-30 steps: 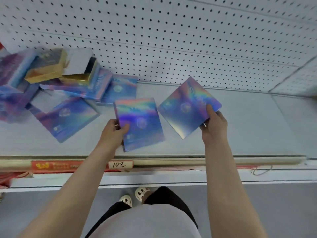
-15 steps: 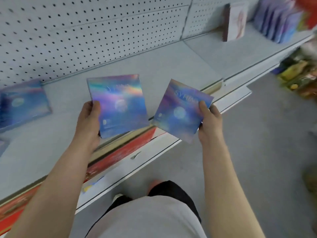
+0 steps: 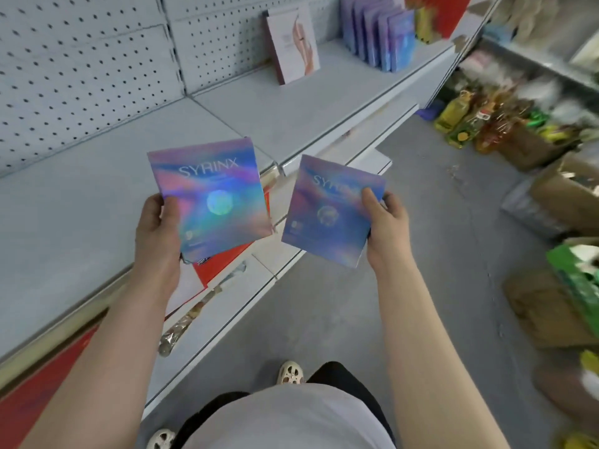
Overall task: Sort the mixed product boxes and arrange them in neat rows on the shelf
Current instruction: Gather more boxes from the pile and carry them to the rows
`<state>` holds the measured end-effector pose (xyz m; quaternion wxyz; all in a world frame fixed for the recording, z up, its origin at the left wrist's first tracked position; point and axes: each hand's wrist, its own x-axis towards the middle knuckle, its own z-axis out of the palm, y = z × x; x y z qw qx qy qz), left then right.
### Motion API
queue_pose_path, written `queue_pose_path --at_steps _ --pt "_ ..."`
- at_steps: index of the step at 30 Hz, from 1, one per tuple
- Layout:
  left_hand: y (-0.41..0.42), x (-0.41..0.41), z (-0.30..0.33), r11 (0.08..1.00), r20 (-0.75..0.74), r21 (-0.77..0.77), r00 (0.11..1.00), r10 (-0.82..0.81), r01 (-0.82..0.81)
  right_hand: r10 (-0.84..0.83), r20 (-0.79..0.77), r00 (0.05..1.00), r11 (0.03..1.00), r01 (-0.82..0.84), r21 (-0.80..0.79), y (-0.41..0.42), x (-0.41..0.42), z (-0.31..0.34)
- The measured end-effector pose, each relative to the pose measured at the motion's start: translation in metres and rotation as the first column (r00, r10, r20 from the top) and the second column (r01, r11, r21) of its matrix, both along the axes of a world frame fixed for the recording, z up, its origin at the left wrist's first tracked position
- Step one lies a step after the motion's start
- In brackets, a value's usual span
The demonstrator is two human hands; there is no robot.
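Both bare forearms reach forward from the bottom of the view, roughly parallel and well apart. The left hand [image 3: 158,234] has its thumb laid flat across the near left corner of what it grips, its other fingers hidden behind, probably curled under. The right hand [image 3: 384,230] is turned slightly inward, thumb pressed on the upper right edge of its own load, fingertips just showing past it.

We see left box [image 3: 210,197] pink-purple-blue rainbow sheen, pale round spot | right box [image 3: 327,212] darker blue-purple | shelf [image 3: 81,202] pale grey | back panel [image 3: 81,66] white, dark dots | upright box [image 3: 293,43] white, pink hand | far row [image 3: 379,34] blue-purple
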<state>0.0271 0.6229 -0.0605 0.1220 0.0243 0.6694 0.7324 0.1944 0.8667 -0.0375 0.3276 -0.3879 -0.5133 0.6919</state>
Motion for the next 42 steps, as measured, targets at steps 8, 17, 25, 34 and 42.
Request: queue_pose_path --at_steps 8,17,25,34,42 --pt "0.134 0.001 0.003 0.999 -0.036 -0.009 0.998 -0.045 0.044 -0.047 -0.031 0.998 0.999 0.047 -0.024 0.134 -0.009 0.007" --pt "0.279 -0.072 -0.009 0.998 -0.016 0.062 1.000 0.015 -0.014 -0.043 0.003 0.999 0.999 0.043 0.018 0.274 -0.086 0.008" --pt "0.400 -0.152 0.004 0.998 -0.025 0.048 0.999 0.045 -0.044 -0.002 0.080 0.997 0.989 -0.009 0.145 0.393 -0.189 0.032" --pt "0.445 -0.220 0.003 0.983 -0.023 0.023 0.982 0.185 -0.184 0.066 0.115 0.991 0.957 -0.095 0.274 0.484 -0.327 0.018" --pt "0.496 -0.243 0.000 0.923 -0.046 0.030 0.922 0.384 -0.383 0.283 0.122 0.951 0.855 -0.308 0.417 0.560 -0.455 0.006"
